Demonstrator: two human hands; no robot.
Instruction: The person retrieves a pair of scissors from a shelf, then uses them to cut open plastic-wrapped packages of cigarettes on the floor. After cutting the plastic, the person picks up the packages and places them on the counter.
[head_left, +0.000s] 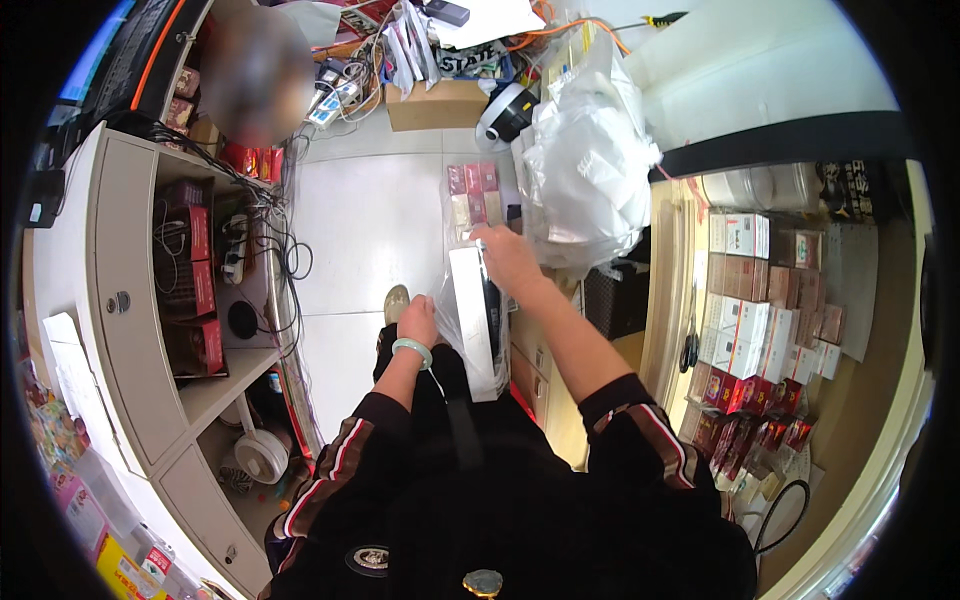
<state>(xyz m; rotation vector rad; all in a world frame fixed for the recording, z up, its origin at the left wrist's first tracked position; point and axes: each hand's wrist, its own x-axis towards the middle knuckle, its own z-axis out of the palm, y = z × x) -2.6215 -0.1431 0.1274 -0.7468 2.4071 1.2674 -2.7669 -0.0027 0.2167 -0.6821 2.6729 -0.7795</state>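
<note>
My left hand (418, 324), with a pale green bangle at its wrist, pinches the left side of a clear plastic bag (448, 301). Inside the bag a long white box (472, 330) stands tilted before my legs, with a black package (491, 311) along its right side. My right hand (512, 261) is closed at the bag's upper end, by the top of the white box; its exact hold on the box is hidden. Just beyond it, several red-and-beige packs (472, 195) lie in clear plastic near the floor.
A large bag of white plastic bags (589, 176) stands to the right. Shelves with stacked cartons (739, 337) line the right side. At left is a cabinet (124, 300) with hanging cables (281, 232). Ahead are a cardboard box (435, 105) and a person (259, 75), blurred.
</note>
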